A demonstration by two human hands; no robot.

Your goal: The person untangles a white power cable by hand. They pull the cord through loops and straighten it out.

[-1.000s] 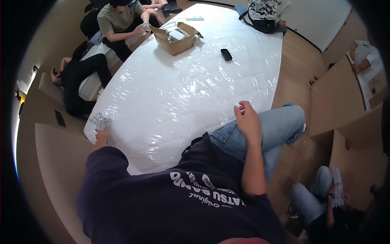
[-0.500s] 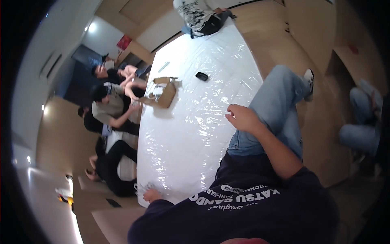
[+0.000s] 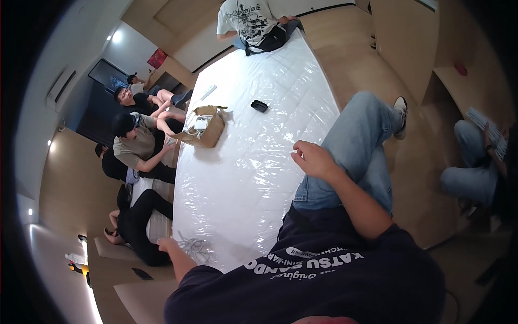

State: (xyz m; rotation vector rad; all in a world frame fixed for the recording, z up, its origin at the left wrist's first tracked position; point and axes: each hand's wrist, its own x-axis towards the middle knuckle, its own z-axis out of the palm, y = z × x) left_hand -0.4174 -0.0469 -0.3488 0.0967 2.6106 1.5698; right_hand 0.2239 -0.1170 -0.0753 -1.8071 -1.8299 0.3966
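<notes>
Large white mattress (image 3: pixel 259 162) wrapped in clear plastic, running from lower left of centre up to the top of the frame. Left hand (image 3: pixel 168 245) at the lower left, gripping the near corner of the mattress where the plastic film (image 3: pixel 193 247) bunches into wrinkles; fingers closed on that bunched film. Right hand (image 3: pixel 312 159) just right of centre, resting at the right edge of the mattress against a raised knee in blue jeans (image 3: pixel 356 156); fingers loosely curled, nothing visibly held, though whether they pinch the film cannot be told. Dark shirt with white lettering filling the bottom of the frame.

On the mattress, toward the upper left of centre, an open cardboard box (image 3: pixel 208 127) with pale items inside. Near it, further up, a small black object (image 3: pixel 259 106) lying flat, and a thin white stick-shaped item (image 3: pixel 208 92) close to the far left edge.

At the left edge of the mattress, several seated people (image 3: pixel 137 146) in dark and tan shirts, 1 with an arm reaching to the box. At the top, another person in a white printed shirt (image 3: pixel 248 19) at the far end. At the right edge, 1 more person in jeans (image 3: pixel 469 181) seated on the wooden floor.
</notes>
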